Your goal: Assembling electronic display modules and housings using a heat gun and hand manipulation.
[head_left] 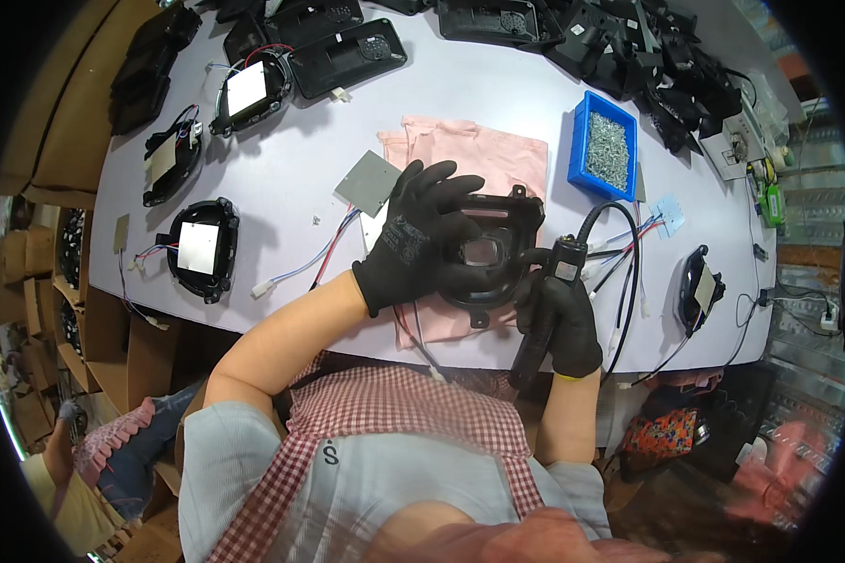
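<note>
Black housing (511, 233) lay on the pink cloth (479, 141) near the front of the white table (282, 169). Over its left side, the gloved left hand (427, 235) was open with fingers spread, though I couldn't tell whether it touched the rim; the right hand (565, 314) was curled around a corded black driver (565, 260) just beside the housing.

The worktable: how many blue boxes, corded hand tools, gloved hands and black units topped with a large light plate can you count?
Blue boxes: 1
Corded hand tools: 1
Gloved hands: 2
Black units topped with a large light plate: 4
Total: 8
</note>
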The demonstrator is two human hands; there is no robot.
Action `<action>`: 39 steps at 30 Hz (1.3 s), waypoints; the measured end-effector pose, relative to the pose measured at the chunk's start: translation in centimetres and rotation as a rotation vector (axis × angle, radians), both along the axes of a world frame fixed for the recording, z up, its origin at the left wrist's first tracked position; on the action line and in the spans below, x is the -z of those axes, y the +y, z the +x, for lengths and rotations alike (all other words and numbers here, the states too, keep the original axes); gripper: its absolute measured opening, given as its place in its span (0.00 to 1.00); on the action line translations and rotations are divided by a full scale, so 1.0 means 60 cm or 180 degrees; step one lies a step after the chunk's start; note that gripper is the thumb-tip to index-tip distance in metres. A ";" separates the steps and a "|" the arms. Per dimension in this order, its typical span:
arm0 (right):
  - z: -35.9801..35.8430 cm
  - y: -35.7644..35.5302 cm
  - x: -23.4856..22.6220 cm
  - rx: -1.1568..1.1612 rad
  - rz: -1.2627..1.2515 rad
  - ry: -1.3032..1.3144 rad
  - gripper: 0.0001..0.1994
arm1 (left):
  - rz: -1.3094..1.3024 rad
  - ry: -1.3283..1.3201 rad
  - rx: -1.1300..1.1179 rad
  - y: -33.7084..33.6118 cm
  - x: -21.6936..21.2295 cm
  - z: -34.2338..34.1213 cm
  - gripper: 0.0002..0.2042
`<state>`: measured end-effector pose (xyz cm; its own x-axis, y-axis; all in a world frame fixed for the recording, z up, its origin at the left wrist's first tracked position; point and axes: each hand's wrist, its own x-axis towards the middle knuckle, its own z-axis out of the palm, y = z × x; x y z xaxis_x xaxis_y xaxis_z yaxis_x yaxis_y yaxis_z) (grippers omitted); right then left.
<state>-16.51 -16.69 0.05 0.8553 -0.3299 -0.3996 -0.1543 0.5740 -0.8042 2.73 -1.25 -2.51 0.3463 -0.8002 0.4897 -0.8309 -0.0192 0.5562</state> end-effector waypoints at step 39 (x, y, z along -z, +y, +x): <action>-0.046 -0.020 0.052 0.0142 0.0172 -0.0291 0.24 | 0.1093 -0.1217 -0.0515 0.120 0.014 0.166 0.25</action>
<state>-19.30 -17.91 -3.06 0.8738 -0.3487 -0.3389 -0.0551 0.6216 -0.7814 12.70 5.95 -3.34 0.3266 -0.8876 0.3247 -0.9442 -0.2912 0.1536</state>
